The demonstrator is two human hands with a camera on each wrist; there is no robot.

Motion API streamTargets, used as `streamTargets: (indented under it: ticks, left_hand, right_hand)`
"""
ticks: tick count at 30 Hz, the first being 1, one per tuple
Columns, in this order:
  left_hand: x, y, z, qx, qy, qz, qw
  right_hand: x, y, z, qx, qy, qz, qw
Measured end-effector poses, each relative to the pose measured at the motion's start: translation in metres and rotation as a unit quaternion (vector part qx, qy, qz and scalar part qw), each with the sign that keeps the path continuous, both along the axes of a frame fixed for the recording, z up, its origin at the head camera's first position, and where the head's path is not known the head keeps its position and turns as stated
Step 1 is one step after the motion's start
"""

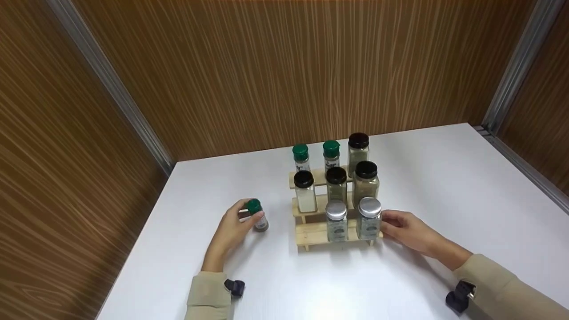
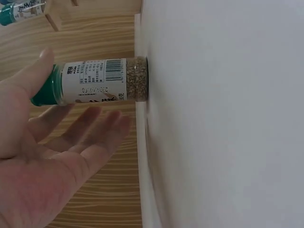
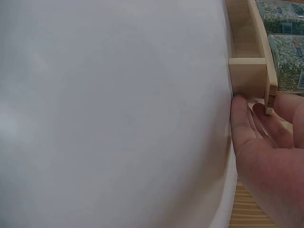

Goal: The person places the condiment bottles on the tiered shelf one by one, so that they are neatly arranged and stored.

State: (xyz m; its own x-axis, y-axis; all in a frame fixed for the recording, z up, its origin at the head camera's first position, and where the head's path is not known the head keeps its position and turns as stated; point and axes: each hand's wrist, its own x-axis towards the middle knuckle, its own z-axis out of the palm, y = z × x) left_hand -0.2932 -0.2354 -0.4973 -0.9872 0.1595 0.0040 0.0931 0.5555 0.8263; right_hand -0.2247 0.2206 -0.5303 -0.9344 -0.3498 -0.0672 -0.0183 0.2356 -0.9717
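Observation:
On the white table at the left, my left hand pinches a small spice jar by its green cap between thumb and fingers. In the left wrist view, the labelled spice jar holds pale brown grains and has its base at the tabletop. My other left fingers spread loosely beside it. To the right stands a three-tier wooden spice rack loaded with jars. My right hand grips the right end of its lowest shelf. The right wrist view shows its thumb and fingertips at the wooden shelf end.
Two silver-lidded jars stand on the bottom tier, leaving bare wood at its left. Black-lidded jars fill the middle tier. Two green-capped jars and a black-lidded jar occupy the top. Wood-grain panels enclose the table.

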Motion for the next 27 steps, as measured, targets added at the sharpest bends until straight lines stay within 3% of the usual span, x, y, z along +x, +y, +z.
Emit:
streamTargets:
  ticks: [6, 13, 21, 27]
  left_hand:
    - [0.004, 0.006, 0.008, -0.011, 0.018, -0.013, 0.9997]
    - [0.014, 0.019, 0.029, 0.005, 0.028, -0.037, 0.9989]
    - [0.032, 0.043, 0.055, 0.027, 0.047, -0.132, 0.9897]
    - [0.044, 0.060, 0.062, 0.026, 0.047, -0.193, 0.9797]
  right_hand:
    - [0.000, 0.000, 0.000, -0.017, -0.005, 0.001, 1.000]
    - [-0.001, 0.000, -0.001, -0.016, -0.007, 0.001, 1.000]
    - [-0.001, 0.000, -0.001, -0.007, -0.005, -0.002, 1.000]
    - [0.000, 0.001, -0.002, 0.001, 0.002, -0.001, 1.000]
